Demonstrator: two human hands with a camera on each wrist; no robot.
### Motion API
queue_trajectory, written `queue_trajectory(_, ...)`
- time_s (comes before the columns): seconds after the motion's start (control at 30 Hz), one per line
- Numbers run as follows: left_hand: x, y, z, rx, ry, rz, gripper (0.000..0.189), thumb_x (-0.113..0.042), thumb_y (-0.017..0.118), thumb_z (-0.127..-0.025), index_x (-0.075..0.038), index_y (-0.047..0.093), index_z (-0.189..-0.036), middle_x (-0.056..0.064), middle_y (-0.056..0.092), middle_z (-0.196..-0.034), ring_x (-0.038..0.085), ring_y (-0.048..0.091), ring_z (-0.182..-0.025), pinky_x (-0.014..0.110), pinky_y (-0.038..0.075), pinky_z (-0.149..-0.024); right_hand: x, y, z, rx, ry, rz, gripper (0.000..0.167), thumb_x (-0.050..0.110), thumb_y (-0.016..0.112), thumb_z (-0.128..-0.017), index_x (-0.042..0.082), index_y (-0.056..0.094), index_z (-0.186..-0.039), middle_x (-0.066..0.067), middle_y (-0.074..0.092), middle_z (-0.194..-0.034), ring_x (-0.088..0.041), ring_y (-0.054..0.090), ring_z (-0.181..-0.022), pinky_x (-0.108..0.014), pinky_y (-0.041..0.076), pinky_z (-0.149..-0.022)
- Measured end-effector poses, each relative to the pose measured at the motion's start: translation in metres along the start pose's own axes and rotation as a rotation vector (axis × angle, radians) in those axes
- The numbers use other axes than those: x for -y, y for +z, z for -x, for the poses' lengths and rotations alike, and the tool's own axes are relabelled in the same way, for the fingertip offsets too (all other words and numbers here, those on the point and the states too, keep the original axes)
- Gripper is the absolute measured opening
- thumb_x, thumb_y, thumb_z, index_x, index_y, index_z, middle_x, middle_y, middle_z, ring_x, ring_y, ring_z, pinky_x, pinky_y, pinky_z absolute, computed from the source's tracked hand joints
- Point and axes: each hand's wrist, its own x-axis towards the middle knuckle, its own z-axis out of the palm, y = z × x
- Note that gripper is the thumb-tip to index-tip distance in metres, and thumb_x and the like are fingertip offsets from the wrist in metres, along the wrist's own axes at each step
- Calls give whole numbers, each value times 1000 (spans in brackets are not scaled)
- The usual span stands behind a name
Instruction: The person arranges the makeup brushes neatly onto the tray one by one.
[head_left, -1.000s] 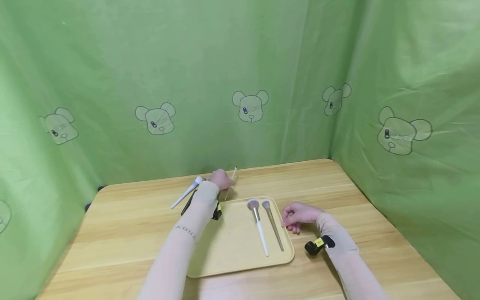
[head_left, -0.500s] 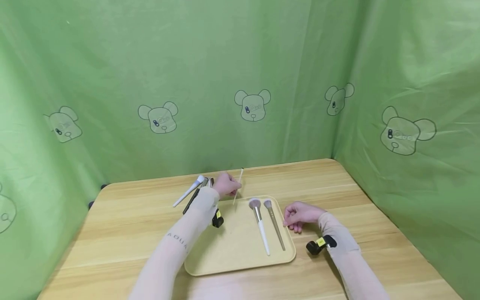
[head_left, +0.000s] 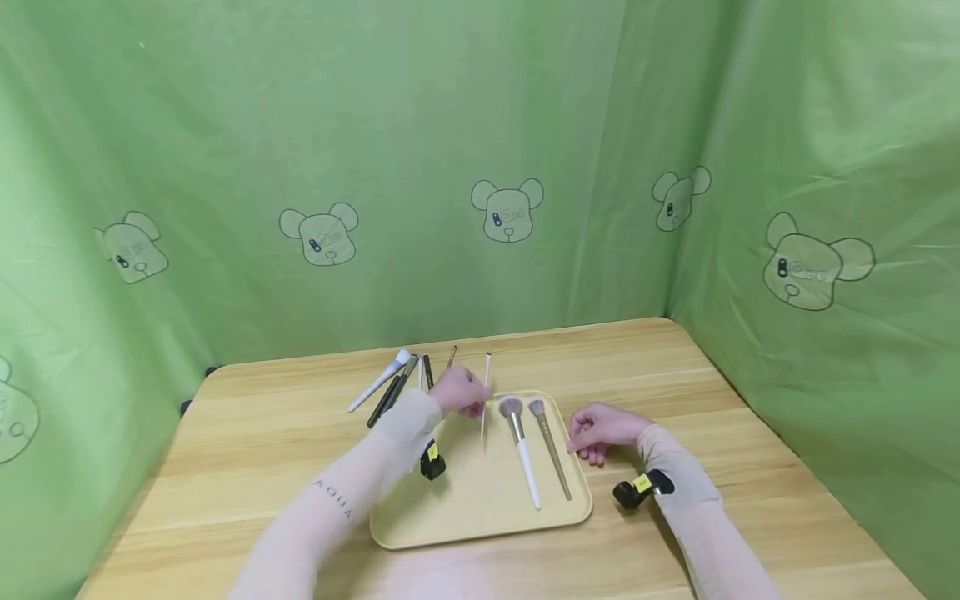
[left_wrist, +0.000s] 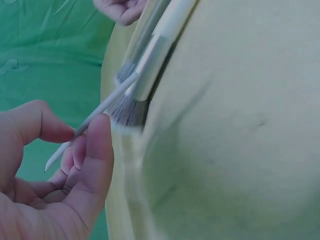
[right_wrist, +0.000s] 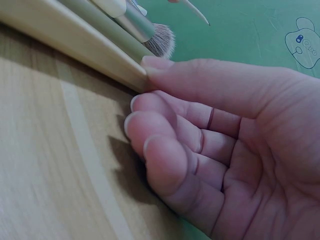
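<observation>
My left hand (head_left: 459, 390) pinches a thin, pale-handled makeup brush (head_left: 487, 367) between thumb and fingers. That brush slants above the far rim of a cream tray (head_left: 450, 508); the left wrist view shows its slim shaft (left_wrist: 112, 96) crossing in front of the brushes on the tray. Lying side by side at the tray's right are a fluffy white-handled brush (head_left: 522, 458) and a slimmer brown-handled brush (head_left: 553, 454). At the right edge my right hand (head_left: 607, 425) holds the tray rim (right_wrist: 75, 45), thumb on top and fingers curled against its side.
Left of my left hand several more brushes lie at the table's back: a blue-white one (head_left: 378, 381), dark-handled ones (head_left: 393, 390) and a small brown one (head_left: 452, 357). Green curtains (head_left: 420, 283) hang around the wooden table (head_left: 247, 467).
My left hand has carried the thin brush right and nearer, from behind the tray to over its far rim. Brushes behind that hand have come into sight. The right hand stays at the rim.
</observation>
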Motion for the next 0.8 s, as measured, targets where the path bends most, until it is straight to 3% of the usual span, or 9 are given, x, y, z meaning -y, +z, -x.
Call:
queue_trajectory(0.17, 5, 3, 14, 54, -29, 11, 18, -10, 66, -87, 7, 63, -94, 9, 68, -69, 13, 63, -55, 34, 63, -71, 0, 0, 0, 4, -5, -6, 19, 10, 69, -86, -4, 57, -87, -1, 62, -66, -7, 56, -50, -18, 51, -47)
queue_trajectory(0.33, 5, 8, 28, 87, -60, 61, 8, -5, 64, -86, 0, 59, -85, 10, 66, -69, 14, 62, -53, 34, 63, -68, -1, 0, 0, 5, -5, -5, 18, 11, 69, -86, -2, 57, -87, -1, 62, -66, -7, 56, -51, -18, 51, -48)
queue_trajectory(0.47, 3, 12, 36, 125, -75, 78, 15, -4, 62, -86, 10, 62, -91, 14, 68, -71, 16, 63, -53, 36, 63, -70, -1, -1, -1, 9, -7, -6, 17, 11, 69, -86, -1, 57, -86, -1, 61, -66, -7, 56, -51, -18, 52, -48)
queue_trajectory(0.6, 6, 17, 39, 162, -85, 80, 21, -4, 61, -88, 15, 62, -97, 15, 68, -72, 16, 63, -55, 35, 63, -69, -2, -1, -1, 13, -6, -12, 16, 10, 69, -86, 0, 57, -85, -1, 61, -66, -7, 56, -51, -18, 52, -48)
queue_trajectory(0.8, 17, 25, 35, 196, -113, 110, 19, -6, 62, -88, 12, 64, -91, 12, 66, -67, 16, 63, -54, 29, 62, -60, -2, -1, -2, 19, -8, -12, 16, 10, 69, -86, 0, 57, -85, -1, 61, -66, -7, 56, -51, -18, 52, -48)
